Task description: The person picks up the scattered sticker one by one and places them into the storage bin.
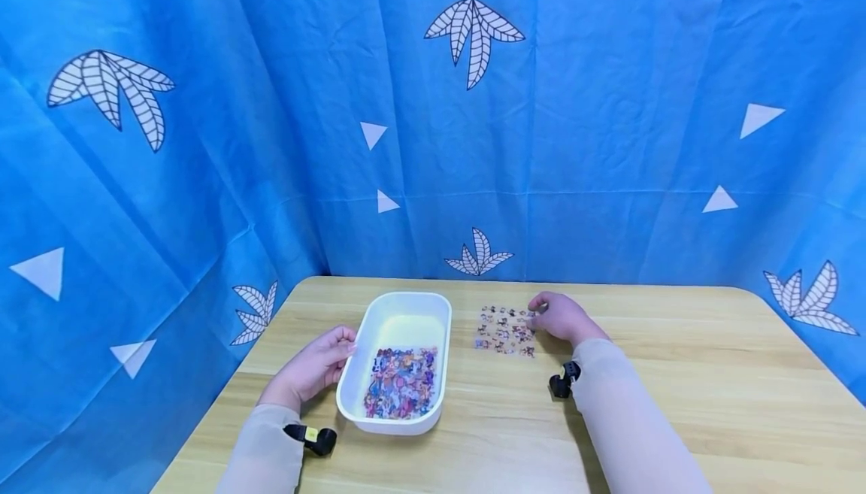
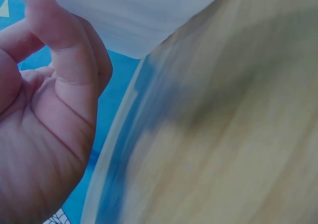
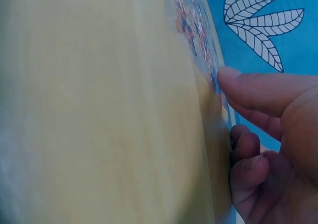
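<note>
A white plastic tub [image 1: 395, 426] stands tilted on the left of the table, holding a heap of small colourful glossy stickers [image 1: 402, 381]. My left hand [image 1: 318, 366] grips the tub's left side, thumb on the rim and fingers beneath; in the left wrist view, the hand [image 2: 54, 100] is against the white tub wall [image 2: 144, 15]. A clear sticker sheet [image 1: 502, 332] with rows of small figures lies right of the tub. My right hand [image 1: 561, 319] pinches its right edge; in the right wrist view, the thumb [image 3: 258, 90] meets the sheet [image 3: 194, 25].
The light wooden table [image 1: 676, 374] reaches back to a blue curtain [image 1: 609, 140] with leaf and triangle prints. A small black camera is strapped at each wrist, on pale sleeves [image 1: 629, 419].
</note>
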The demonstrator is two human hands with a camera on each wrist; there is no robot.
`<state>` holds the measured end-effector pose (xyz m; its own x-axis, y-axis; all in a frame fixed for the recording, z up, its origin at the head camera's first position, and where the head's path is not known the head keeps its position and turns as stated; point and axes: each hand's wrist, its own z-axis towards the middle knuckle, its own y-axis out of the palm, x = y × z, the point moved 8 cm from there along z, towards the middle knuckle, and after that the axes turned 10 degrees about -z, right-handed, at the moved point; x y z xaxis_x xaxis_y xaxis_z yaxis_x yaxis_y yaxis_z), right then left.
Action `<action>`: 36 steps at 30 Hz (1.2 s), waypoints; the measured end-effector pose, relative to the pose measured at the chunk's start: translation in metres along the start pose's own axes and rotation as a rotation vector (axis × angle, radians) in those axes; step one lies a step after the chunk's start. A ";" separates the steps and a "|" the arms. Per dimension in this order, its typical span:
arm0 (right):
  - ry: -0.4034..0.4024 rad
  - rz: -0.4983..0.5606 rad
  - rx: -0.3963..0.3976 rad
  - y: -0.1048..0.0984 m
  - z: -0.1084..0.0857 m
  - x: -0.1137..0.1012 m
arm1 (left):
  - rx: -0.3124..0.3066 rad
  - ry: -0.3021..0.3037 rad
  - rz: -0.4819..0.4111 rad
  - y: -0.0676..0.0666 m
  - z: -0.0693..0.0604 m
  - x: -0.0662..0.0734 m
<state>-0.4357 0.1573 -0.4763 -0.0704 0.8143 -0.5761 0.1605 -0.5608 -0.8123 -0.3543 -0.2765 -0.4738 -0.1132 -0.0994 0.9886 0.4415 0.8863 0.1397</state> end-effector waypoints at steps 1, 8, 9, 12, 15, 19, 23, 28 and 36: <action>0.002 -0.002 0.000 0.000 0.000 0.000 | -0.001 0.000 0.001 0.000 0.000 0.000; 0.014 0.004 0.003 -0.002 -0.002 -0.001 | -0.007 0.007 0.006 0.000 0.000 0.000; 0.012 0.006 0.002 -0.002 -0.002 -0.001 | -0.005 0.006 0.007 0.000 0.000 0.001; 0.013 0.009 -0.007 -0.002 -0.003 -0.002 | -0.002 0.002 0.005 0.000 -0.001 0.001; 0.008 0.011 -0.015 -0.002 -0.004 -0.002 | -0.005 0.001 0.006 0.000 -0.001 0.001; 0.001 0.031 -0.031 0.000 -0.006 -0.002 | -0.014 0.004 0.008 0.000 -0.001 0.000; -0.002 0.051 -0.032 0.000 -0.008 -0.001 | -0.014 0.003 0.008 0.000 0.000 0.000; 0.003 0.059 -0.024 0.001 -0.009 0.000 | -0.011 -0.004 0.014 -0.001 0.000 -0.001; -0.006 0.055 -0.013 0.002 -0.010 -0.002 | 0.004 -0.007 0.030 -0.003 0.001 0.000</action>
<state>-0.4253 0.1555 -0.4760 -0.0668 0.7815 -0.6203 0.1771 -0.6025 -0.7782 -0.3563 -0.2782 -0.4746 -0.1067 -0.0699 0.9918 0.4413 0.8905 0.1102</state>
